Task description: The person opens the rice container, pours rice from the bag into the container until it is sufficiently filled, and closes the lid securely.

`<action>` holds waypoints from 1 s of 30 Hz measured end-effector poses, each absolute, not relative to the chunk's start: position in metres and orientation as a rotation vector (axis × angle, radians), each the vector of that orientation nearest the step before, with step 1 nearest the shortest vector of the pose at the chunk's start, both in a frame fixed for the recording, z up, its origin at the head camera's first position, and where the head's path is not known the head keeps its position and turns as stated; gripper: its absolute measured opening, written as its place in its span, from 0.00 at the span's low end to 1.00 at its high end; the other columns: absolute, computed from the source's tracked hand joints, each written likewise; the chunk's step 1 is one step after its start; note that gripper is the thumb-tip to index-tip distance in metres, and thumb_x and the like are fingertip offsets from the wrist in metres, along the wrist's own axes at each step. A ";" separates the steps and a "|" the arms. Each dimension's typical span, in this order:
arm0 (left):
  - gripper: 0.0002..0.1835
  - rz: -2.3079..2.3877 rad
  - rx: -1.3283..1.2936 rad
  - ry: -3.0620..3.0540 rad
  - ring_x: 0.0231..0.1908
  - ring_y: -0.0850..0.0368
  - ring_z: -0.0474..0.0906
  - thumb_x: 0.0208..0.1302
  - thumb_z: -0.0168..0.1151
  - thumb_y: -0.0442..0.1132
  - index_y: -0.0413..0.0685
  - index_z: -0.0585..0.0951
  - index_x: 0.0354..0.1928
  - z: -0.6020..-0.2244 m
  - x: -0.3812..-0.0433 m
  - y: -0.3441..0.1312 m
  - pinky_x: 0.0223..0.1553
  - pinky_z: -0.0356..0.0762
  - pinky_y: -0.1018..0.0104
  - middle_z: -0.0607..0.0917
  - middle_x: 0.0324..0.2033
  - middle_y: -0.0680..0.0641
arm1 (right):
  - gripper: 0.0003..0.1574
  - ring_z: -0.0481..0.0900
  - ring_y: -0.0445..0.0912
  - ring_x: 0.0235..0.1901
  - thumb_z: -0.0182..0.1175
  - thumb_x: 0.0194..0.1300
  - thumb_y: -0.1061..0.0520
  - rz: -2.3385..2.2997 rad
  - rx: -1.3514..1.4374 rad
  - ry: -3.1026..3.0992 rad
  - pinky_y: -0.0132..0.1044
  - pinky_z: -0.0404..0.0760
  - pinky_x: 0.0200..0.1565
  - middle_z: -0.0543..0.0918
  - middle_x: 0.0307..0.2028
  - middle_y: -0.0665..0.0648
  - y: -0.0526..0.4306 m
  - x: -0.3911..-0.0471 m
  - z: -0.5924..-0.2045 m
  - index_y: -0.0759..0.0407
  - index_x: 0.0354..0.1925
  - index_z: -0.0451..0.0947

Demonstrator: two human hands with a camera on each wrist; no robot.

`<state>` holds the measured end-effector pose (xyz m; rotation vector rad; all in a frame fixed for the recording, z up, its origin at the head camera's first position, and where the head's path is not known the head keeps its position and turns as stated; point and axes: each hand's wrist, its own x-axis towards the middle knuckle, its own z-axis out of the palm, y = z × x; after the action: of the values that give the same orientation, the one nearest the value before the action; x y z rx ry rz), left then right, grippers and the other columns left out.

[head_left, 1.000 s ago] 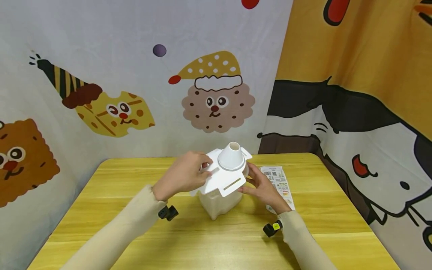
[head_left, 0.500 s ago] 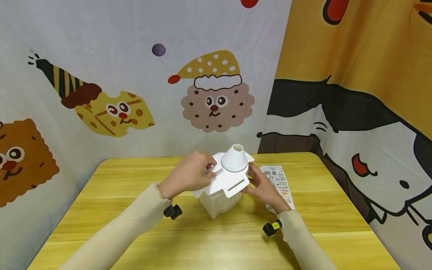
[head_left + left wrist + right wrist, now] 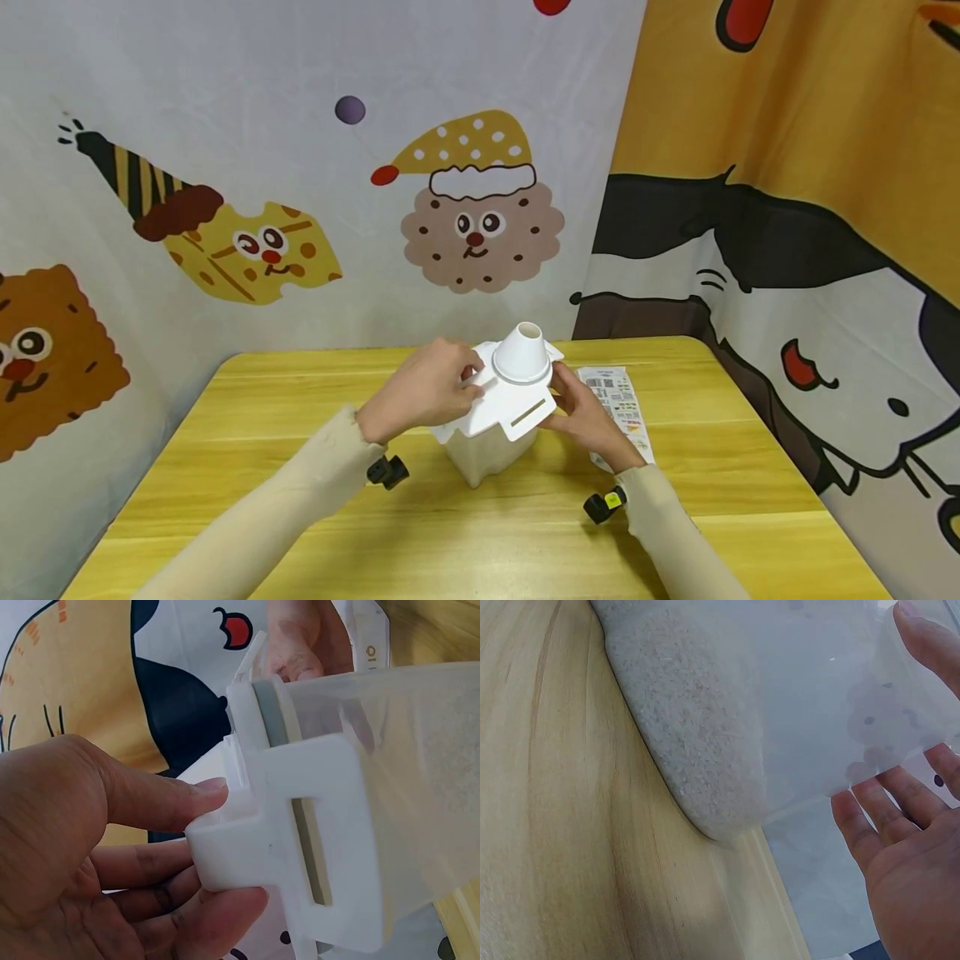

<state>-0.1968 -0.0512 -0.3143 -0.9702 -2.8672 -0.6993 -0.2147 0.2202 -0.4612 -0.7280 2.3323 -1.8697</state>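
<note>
A translucent plastic container [image 3: 486, 457] stands upright on the table, with rice [image 3: 679, 712] in its lower part. Over its mouth sits a white lid [image 3: 487, 407] with slotted side flaps [image 3: 352, 847] sticking outward and a hollow cone [image 3: 522, 354] rising from the top. My left hand [image 3: 429, 385] pinches a raised white part of the lid, thumb on one side and fingers on the other. On the container's right side, my right hand [image 3: 588, 418] braces the wall near the rim with thumb and fingers spread, the palm off it.
A printed paper sheet [image 3: 621, 408] lies right of the container, partly behind my right forearm. The wooden table [image 3: 300, 533] ends at a cartoon-printed curtain [image 3: 285, 167] at the back. Black cameras sit at both wrists.
My left hand and the lid have shifted slightly right, and the lid sits more squarely over the container. The right hand stays nearly still on the wall.
</note>
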 end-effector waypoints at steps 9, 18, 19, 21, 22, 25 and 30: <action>0.09 -0.735 -0.929 -2.875 0.23 0.62 0.61 0.59 0.72 0.35 0.48 0.80 0.26 -0.317 -0.197 -0.054 0.23 0.56 0.70 0.68 0.19 0.53 | 0.55 0.66 0.36 0.72 0.71 0.63 0.63 -1.861 -0.765 2.347 0.43 0.70 0.70 0.63 0.77 0.63 0.219 -0.217 -0.465 0.54 0.80 0.54; 0.07 -0.815 -0.907 -2.856 0.29 0.59 0.75 0.59 0.73 0.36 0.45 0.86 0.38 -0.321 -0.195 -0.060 0.32 0.76 0.67 0.85 0.30 0.50 | 0.58 0.64 0.38 0.74 0.73 0.62 0.60 -1.840 -0.723 2.345 0.47 0.69 0.72 0.62 0.78 0.61 0.217 -0.214 -0.463 0.50 0.81 0.51; 0.08 -0.812 -0.912 -2.849 0.30 0.59 0.76 0.59 0.73 0.37 0.44 0.87 0.39 -0.322 -0.194 -0.061 0.32 0.77 0.67 0.85 0.31 0.50 | 0.58 0.64 0.40 0.74 0.73 0.62 0.60 -1.836 -0.721 2.348 0.49 0.69 0.72 0.62 0.78 0.61 0.217 -0.214 -0.462 0.51 0.81 0.51; 0.09 -0.794 -0.924 -2.831 0.32 0.58 0.78 0.60 0.74 0.38 0.44 0.87 0.41 -0.323 -0.194 -0.062 0.34 0.79 0.66 0.86 0.33 0.50 | 0.58 0.63 0.44 0.75 0.73 0.62 0.61 -1.822 -0.717 2.357 0.52 0.68 0.72 0.62 0.78 0.61 0.217 -0.214 -0.460 0.51 0.81 0.52; 0.11 -0.779 -0.934 -2.819 0.33 0.58 0.79 0.60 0.74 0.39 0.44 0.88 0.43 -0.324 -0.193 -0.063 0.35 0.80 0.65 0.86 0.35 0.50 | 0.58 0.63 0.46 0.76 0.73 0.62 0.61 -1.813 -0.717 2.362 0.54 0.68 0.72 0.62 0.78 0.60 0.217 -0.214 -0.460 0.51 0.81 0.52; 0.13 -0.729 -0.953 -2.787 0.39 0.56 0.82 0.60 0.75 0.42 0.44 0.88 0.45 -0.326 -0.192 -0.064 0.40 0.82 0.63 0.88 0.39 0.49 | 0.58 0.62 0.53 0.77 0.73 0.62 0.61 -1.775 -0.730 2.382 0.58 0.68 0.72 0.62 0.78 0.60 0.218 -0.213 -0.457 0.51 0.81 0.51; 0.14 -0.689 -0.975 -2.766 0.41 0.58 0.82 0.60 0.76 0.46 0.48 0.89 0.44 -0.330 -0.190 -0.066 0.41 0.81 0.65 0.89 0.44 0.50 | 0.57 0.64 0.59 0.75 0.73 0.64 0.56 -1.678 -0.735 2.446 0.62 0.69 0.71 0.66 0.76 0.59 0.222 -0.211 -0.451 0.45 0.80 0.51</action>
<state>-0.1902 -0.0662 -0.3296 -0.9750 -2.7661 -0.6888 -0.2110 0.2219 -0.4510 -0.7350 2.4461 -1.6783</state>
